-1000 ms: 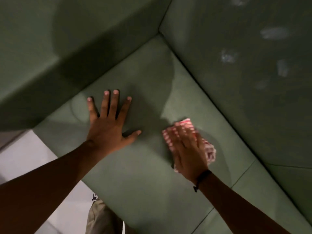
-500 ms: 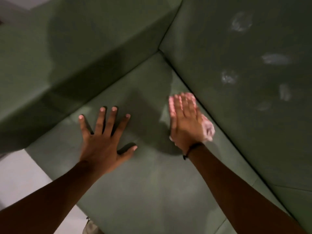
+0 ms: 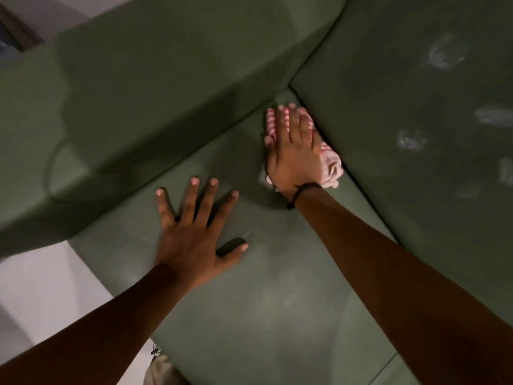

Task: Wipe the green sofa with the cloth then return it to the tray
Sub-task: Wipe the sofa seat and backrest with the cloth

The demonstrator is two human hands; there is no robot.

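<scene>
Head view shows our right hand (image 3: 294, 151) pressing flat on the cloth (image 3: 330, 165) in the green sofa (image 3: 277, 301) seat's corner at 12 o'clock, while our left hand (image 3: 191, 245) rests spread and empty. We should keep pressure even and sweep outward; pale smudges (image 3: 444, 54) at 2 o'clock remain.

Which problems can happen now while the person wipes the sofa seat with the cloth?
The flat right hand pushes the bunched pink-and-white checked cloth against the green sofa's back crease; it may snag there. The whitish smudges on the backrest could be missed. The spread left hand, pressed on the seat, may leave marks.
</scene>
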